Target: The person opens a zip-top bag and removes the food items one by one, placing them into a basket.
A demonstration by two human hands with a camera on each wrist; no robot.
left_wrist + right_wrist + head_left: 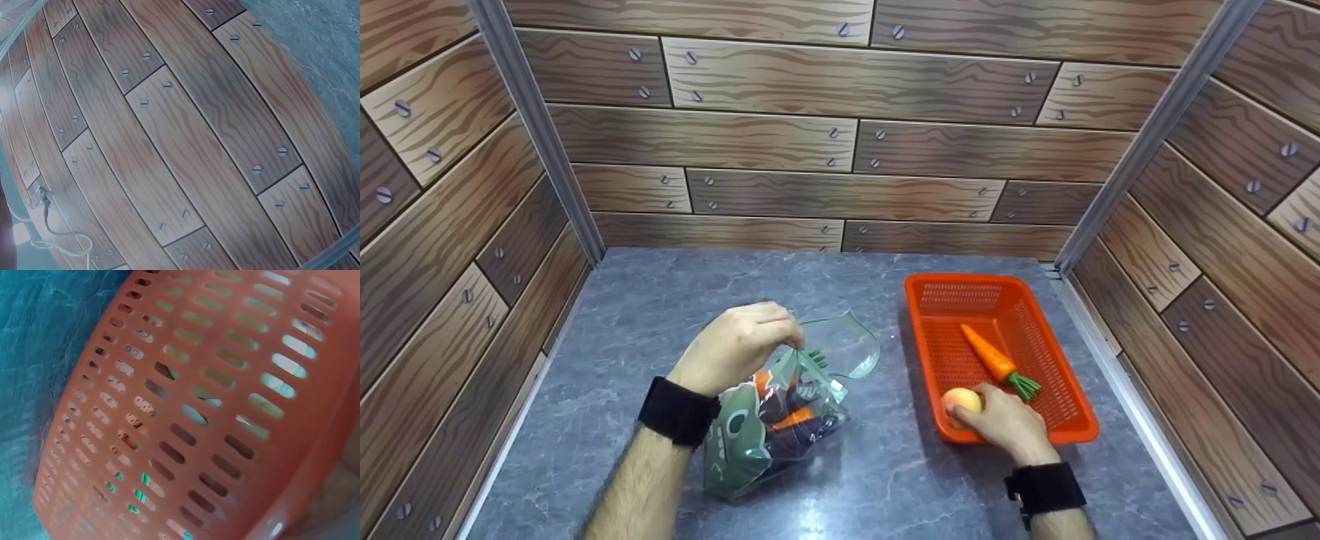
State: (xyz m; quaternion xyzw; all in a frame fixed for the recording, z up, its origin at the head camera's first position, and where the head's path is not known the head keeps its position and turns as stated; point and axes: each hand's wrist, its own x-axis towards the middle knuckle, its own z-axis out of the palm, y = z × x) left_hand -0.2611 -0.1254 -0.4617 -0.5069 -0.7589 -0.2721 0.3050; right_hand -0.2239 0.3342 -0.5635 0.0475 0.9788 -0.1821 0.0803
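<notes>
My left hand (741, 341) pinches the top edge of a clear zip bag (735, 442) printed with a green cartoon face. Inside the bag are dark purple items and orange carrots (793, 418), seen through the plastic. Over the near left corner of an orange-red basket (1076, 435), my right hand (1009, 420) grips a yellow-and-red peach (962, 399) between thumb and fingers. A carrot (986, 351) with a green top lies in the basket beyond that hand. The right wrist view is mostly filled by the slotted basket wall (315, 439).
A grey marbled tabletop (675, 285) lies under everything. Wood-print panels (840, 142) enclose it at the back and both sides, with metal posts (1147, 127) at the corners. The left wrist view shows a side panel (169, 129) and a cable (62, 236).
</notes>
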